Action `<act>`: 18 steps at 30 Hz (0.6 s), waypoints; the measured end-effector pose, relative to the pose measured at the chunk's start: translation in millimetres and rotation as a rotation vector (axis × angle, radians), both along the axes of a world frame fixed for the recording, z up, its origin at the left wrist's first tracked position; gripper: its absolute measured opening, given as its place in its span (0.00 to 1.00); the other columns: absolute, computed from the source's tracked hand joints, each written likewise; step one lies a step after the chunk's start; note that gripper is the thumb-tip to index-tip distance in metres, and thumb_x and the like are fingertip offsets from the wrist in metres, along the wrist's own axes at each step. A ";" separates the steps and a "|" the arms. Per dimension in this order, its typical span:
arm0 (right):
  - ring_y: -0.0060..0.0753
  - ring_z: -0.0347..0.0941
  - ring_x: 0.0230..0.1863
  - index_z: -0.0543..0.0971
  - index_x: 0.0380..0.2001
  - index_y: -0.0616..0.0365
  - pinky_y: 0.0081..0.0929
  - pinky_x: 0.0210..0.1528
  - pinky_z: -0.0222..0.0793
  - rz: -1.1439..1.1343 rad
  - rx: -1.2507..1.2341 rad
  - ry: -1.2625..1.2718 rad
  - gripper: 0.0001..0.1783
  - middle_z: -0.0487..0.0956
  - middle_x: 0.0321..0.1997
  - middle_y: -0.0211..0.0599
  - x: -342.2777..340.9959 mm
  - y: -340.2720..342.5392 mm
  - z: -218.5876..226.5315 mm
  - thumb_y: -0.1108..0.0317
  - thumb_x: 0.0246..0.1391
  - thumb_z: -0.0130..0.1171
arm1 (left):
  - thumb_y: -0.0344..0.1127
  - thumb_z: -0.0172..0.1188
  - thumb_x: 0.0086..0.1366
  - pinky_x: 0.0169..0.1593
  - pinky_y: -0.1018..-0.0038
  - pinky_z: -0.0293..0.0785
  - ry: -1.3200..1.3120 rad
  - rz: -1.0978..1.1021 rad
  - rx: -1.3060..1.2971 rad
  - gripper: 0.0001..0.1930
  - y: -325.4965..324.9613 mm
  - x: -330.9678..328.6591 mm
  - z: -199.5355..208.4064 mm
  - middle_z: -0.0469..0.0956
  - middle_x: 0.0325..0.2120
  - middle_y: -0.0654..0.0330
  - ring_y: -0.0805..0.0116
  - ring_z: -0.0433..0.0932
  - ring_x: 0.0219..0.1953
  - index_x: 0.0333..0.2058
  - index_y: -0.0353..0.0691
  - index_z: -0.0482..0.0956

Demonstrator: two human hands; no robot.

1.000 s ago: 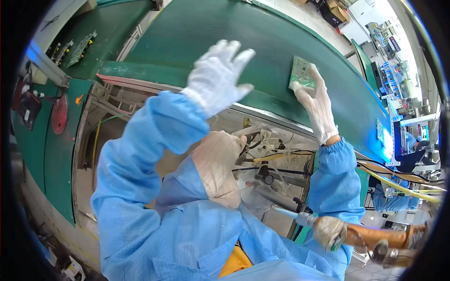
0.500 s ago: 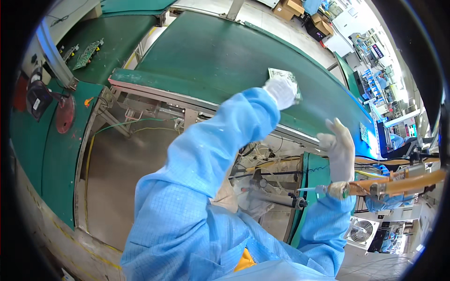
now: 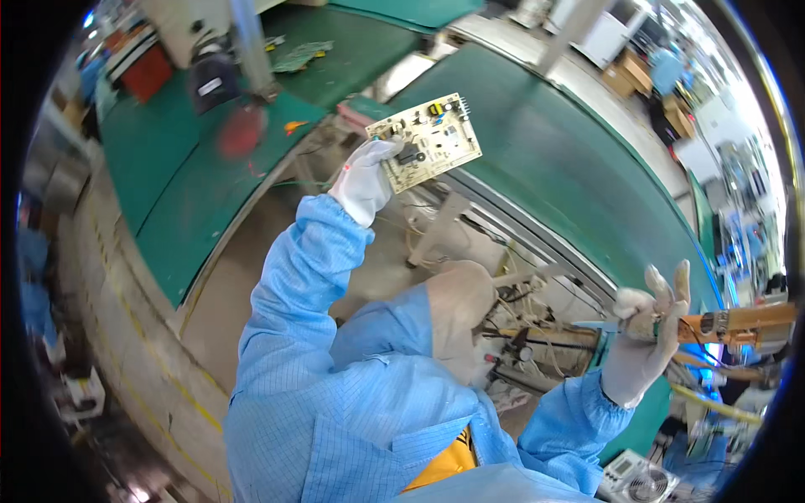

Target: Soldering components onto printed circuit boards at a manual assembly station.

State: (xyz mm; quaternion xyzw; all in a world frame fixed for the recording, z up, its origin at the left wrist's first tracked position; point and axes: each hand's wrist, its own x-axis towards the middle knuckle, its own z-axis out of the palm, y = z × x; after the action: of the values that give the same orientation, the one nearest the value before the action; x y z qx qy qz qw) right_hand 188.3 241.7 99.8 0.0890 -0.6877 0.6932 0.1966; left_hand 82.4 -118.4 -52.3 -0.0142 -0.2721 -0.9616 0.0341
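My left hand (image 3: 366,180), in a white glove with a blue sleeve, holds a pale rectangular circuit board (image 3: 426,140) by its lower left corner, lifted above the green conveyor belt (image 3: 553,159). The board's component side faces me, with small black and yellow parts on it. My right hand (image 3: 644,335), also in a white glove, grips an orange electric screwdriver (image 3: 738,325) at the right edge, with two fingers stretched upward. The tool's thin bit points left, well away from the board.
A green work surface (image 3: 197,180) lies at the left with a red round object (image 3: 241,132) and another circuit board (image 3: 302,55) farther back. Below the belt hang cables and metal frame parts (image 3: 520,335). A small fan unit (image 3: 633,482) sits at lower right.
My left hand has picked the circuit board off the belt and carried it left and toward me. My right hand has taken hold of the orange screwdriver; the view has swung left.
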 end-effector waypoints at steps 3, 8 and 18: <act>0.21 0.71 0.25 0.60 0.63 0.65 0.16 0.27 0.63 -0.100 -0.050 0.007 0.32 0.79 0.45 0.40 -6.5 -25.9 1.9 0.50 0.65 0.42 | 0.34 0.53 0.65 0.57 0.57 0.73 0.012 0.154 -0.153 0.24 -56.5 50.0 -7.7 0.73 0.52 0.48 0.51 0.75 0.52 0.57 0.30 0.64; 0.13 0.67 0.27 0.60 0.64 0.62 0.09 0.22 0.61 0.042 -0.179 0.080 0.30 0.76 0.38 0.32 -17.1 -19.0 -6.8 0.56 0.65 0.43 | 0.29 0.57 0.61 0.52 0.61 0.78 -0.059 0.418 -0.158 0.17 -116.7 117.8 4.9 0.78 0.42 0.53 0.58 0.80 0.44 0.48 0.33 0.72; 0.13 0.69 0.34 0.62 0.62 0.63 0.06 0.30 0.72 0.072 -0.311 0.068 0.28 0.70 0.33 0.29 -17.9 -19.6 -11.5 0.56 0.66 0.44 | 0.34 0.56 0.65 0.53 0.57 0.76 -0.128 0.621 -0.180 0.18 -182.3 147.8 -7.1 0.77 0.45 0.48 0.54 0.78 0.48 0.50 0.30 0.70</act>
State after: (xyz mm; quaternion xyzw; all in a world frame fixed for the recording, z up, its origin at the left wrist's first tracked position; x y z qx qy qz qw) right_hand 170.4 222.1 88.2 0.1054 -0.5613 0.7945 0.2064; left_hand 230.2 -300.8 -59.4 0.1270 -0.3488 -0.8763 0.3069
